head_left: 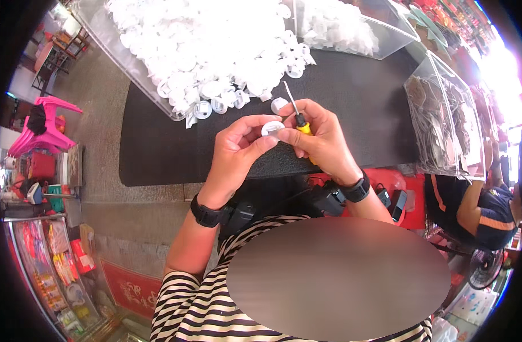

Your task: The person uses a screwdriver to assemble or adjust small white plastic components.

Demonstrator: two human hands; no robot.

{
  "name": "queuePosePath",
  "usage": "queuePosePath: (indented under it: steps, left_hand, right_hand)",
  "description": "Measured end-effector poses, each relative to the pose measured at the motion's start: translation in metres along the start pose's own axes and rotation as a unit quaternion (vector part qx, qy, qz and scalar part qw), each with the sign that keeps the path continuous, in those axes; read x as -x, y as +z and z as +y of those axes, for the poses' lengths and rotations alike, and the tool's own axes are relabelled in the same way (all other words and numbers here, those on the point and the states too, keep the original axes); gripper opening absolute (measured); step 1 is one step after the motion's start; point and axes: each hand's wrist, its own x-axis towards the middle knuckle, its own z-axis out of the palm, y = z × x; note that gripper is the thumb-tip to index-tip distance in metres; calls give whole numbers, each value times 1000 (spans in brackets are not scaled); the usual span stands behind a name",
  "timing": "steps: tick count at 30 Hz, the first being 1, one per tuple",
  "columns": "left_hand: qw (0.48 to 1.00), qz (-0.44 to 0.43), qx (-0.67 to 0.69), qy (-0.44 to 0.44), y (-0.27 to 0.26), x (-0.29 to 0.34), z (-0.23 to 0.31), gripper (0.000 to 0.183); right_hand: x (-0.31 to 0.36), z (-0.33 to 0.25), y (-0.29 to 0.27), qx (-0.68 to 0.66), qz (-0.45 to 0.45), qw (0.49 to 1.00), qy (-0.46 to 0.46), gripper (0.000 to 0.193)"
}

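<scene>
My left hand (241, 139) is closed, pinching a small round white plastic part (270, 127) between thumb and fingers. My right hand (323, 137) grips a screwdriver (301, 121) with a yellow and black handle, its metal shaft slanting up and away. The right thumb also rests at the edge of the white part, so both hands meet there. Just beyond the fingers, another small white piece (278, 105) lies on the black table mat (352, 108). A big heap of similar white parts (215, 62) fills the far left, its top washed out by glare.
A clear bin (130, 80) surrounds the heap. Another clear bin (380, 45) of white pieces stands at the back. Grey cables (443, 125) fill a clear box at the right. A person's dark, orange-striped sleeve (494, 214) shows beyond it. Pink stools (50, 122) stand left.
</scene>
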Motion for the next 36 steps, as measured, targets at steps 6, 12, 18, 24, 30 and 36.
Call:
queuePosePath:
  steps: [6, 12, 18, 24, 30, 36]
  left_hand:
    - [999, -22, -1, -30, -2, 2, 4, 29]
    - [1000, -11, 12, 1, -3, 2, -1, 26]
    - [999, -26, -1, 32, 1, 1, -2, 26]
    - [999, 19, -12, 26, 3, 3, -1, 27]
    - [999, 24, -3, 32, 2, 2, -4, 28]
    - [999, 23, -3, 38, 3, 3, -5, 28]
  right_hand:
    - [-3, -4, -10, 38, -33, 999, 8, 31]
    - [-3, 0, -13, -26, -53, 998, 34, 26]
    - [0, 4, -10, 25, -15, 1000, 3, 25]
    - [27, -5, -7, 178, 32, 981, -63, 39]
    - [41, 5, -13, 356, 12, 915, -191, 46]
    - [45, 3, -10, 403, 27, 898, -173, 44]
